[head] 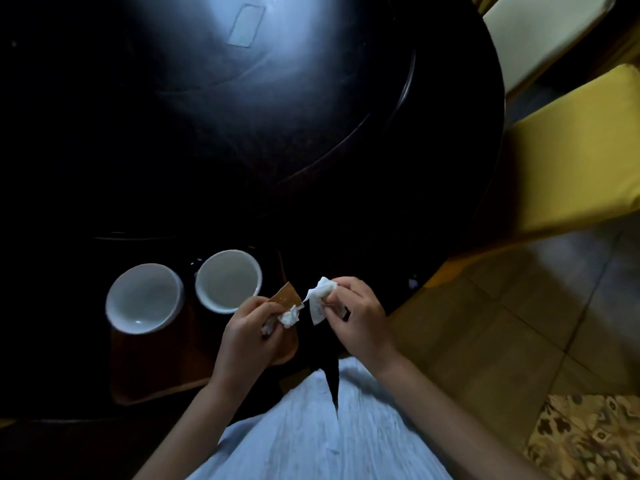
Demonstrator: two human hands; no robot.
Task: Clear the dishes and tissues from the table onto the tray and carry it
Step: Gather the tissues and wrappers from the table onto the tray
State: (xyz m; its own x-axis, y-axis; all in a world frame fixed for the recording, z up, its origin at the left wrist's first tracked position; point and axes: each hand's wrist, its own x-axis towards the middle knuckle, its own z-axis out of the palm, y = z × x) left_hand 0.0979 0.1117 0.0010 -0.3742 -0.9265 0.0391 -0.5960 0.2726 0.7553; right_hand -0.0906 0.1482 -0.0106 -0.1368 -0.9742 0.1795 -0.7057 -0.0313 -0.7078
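Observation:
Two white bowls stand side by side on a brown wooden tray at the near edge of the dark round table: one bowl at the left, the other to its right. My left hand is closed around a crumpled white tissue and a brown paper scrap, just right of the bowls above the tray's right end. My right hand pinches a second white tissue. The two tissues nearly touch between my hands.
A flat pale rectangular card lies far across the table. Yellow-cushioned chairs stand at the right, with a white cushion behind. Tiled floor and a patterned seat lie at the lower right.

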